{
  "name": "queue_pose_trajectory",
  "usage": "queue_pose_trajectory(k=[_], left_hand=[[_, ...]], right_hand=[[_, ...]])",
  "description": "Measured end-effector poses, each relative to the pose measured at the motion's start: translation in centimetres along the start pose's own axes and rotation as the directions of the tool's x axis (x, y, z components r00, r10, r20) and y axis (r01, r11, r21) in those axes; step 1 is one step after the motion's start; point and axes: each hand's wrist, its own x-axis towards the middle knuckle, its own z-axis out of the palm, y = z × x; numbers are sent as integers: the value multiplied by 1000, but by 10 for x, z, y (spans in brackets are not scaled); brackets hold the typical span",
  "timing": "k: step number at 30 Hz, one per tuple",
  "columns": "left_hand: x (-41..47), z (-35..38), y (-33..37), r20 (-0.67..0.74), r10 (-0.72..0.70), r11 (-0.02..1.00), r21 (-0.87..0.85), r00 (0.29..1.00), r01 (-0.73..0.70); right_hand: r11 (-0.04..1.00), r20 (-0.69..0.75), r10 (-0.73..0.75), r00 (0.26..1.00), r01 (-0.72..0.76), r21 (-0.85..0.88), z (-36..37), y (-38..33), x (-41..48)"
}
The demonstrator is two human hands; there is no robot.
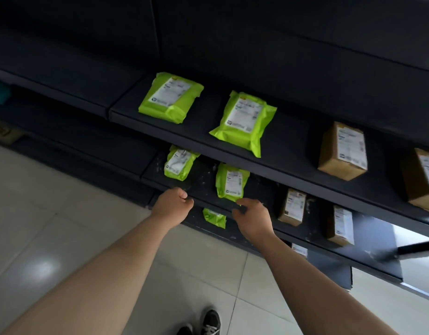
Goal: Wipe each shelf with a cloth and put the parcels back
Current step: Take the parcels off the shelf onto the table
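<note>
At centre frame, on the dusty middle shelf [203, 187], green parcel [231, 181] lies long axis front-to-back, near short end just above the right hand [253, 218]. Right fingertips [241, 204] are bent at the shelf's front lip, just beside or touching that end; can't tell which. Dark patch under them could be a cloth, unclear.

Left hand [174, 206] is at the same lip, further left, fingers clenched, nothing visible in it. It's nearer the second green parcel [179, 163], which sits further back and left.

Judgement: right hand takes the near parcel, pulling straight out toward the person. The upper shelf [269, 163] overhangs the parcel's far end, so there is little room to lift.

Around:
- Two brown boxes [293, 206] stand on the same shelf to the right, apart from the parcel.
- Another green pack [214, 218] lies one shelf down, between the wrists.

White specks on the shelf mean the wipe isn't done there.
</note>
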Motion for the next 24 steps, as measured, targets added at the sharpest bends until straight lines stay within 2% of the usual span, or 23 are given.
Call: queue_pose_trajectory(k=[9, 16, 21, 24], left_hand=[[100, 38, -61, -80, -57, 998, -41, 995, 54], [185, 72, -102, -120, -95, 990, -113, 988, 82], [255, 88, -130, -162, -32, 999, -48, 986, 25], [297, 92, -140, -200, 37, 991, 136, 979, -10]], right_hand=[[999, 27, 29, 999, -29, -16, 88, 30, 99], [998, -43, 55, 998, -56, -18, 153, 59, 163], [999, -118, 13, 993, -17, -31, 197, 63, 206], [998, -173, -20, 985, 8, -69, 218, 63, 231]])
